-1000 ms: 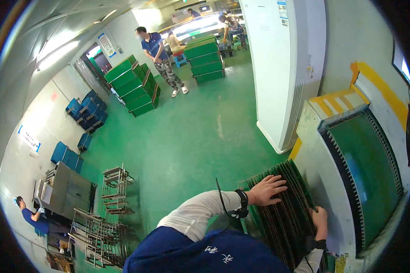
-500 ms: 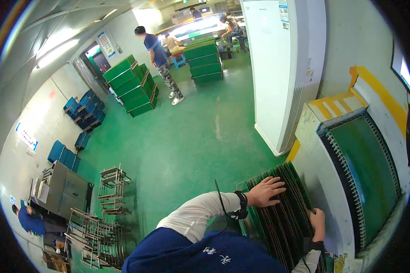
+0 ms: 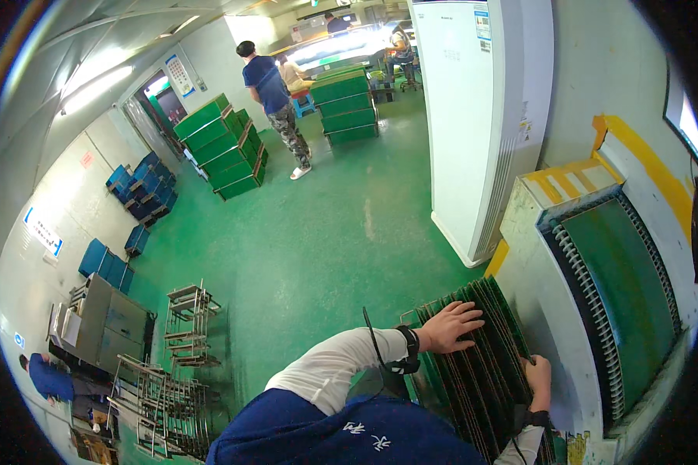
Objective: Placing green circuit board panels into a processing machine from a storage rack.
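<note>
A worker in white sleeves tends a packed row of thin panels (image 3: pixel 488 306) standing on edge just in front of the body, beside a pale machine (image 3: pixel 547 205) with a coil-lined opening. The hands are apart: the left hand (image 3: pixel 451 327) lies spread across the top edges, while the right hand (image 3: pixel 539 376) curls at the row's right-hand side; whether it is clamped on a single panel cannot be told. The step in hand appears to be steadying or sorting the row, and drawing out any one panel would likely call for parting its edge cleanly from its neighbours. The panels look dark green, nearly black in the gaps, with brownish edges, leaning slightly and unevenly spaced.
</note>
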### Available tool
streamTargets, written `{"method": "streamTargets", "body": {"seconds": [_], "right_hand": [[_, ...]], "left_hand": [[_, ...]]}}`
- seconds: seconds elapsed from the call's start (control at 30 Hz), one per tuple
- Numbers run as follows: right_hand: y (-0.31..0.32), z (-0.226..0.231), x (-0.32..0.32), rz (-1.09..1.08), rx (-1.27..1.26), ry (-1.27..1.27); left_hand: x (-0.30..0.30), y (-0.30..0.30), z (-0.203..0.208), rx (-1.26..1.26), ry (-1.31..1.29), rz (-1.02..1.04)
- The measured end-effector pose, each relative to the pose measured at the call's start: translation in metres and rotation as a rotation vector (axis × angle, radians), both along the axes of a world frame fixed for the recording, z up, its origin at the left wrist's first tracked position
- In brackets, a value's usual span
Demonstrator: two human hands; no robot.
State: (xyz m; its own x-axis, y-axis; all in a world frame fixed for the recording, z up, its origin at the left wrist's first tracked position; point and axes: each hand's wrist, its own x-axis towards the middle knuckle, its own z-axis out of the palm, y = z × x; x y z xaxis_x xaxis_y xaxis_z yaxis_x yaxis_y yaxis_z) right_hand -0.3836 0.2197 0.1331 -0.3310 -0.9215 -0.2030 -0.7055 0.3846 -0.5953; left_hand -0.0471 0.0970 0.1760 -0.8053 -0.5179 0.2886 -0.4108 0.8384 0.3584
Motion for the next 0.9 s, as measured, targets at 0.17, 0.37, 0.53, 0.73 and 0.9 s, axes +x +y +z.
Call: {"method": "streamTargets", "body": {"seconds": [0.17,0.37,0.53,0.73,0.9], "right_hand": [[0.0,-0.008,-0.004,0.001,-0.006,0.039],[0.0,-0.008,-0.001,0.014,-0.093,0.031],[0.0,-0.012,-0.006,0.014,-0.076,0.045],[-0.002,-0.013,-0.009,0.022,-0.069,0.066],[-0.004,-0.01,-0.009,0.003,-0.039,0.038]], "left_hand": [[-0.001,0.0,0.0,-0.012,0.008,0.0],[0.001,0.0,-0.002,-0.02,0.011,0.003],[-0.001,0.001,0.0,-0.015,0.007,0.004],[-0.002,0.0,-0.002,-0.011,0.004,0.002],[-0.002,0.0,0.0,-0.009,-0.006,0.004]]}}
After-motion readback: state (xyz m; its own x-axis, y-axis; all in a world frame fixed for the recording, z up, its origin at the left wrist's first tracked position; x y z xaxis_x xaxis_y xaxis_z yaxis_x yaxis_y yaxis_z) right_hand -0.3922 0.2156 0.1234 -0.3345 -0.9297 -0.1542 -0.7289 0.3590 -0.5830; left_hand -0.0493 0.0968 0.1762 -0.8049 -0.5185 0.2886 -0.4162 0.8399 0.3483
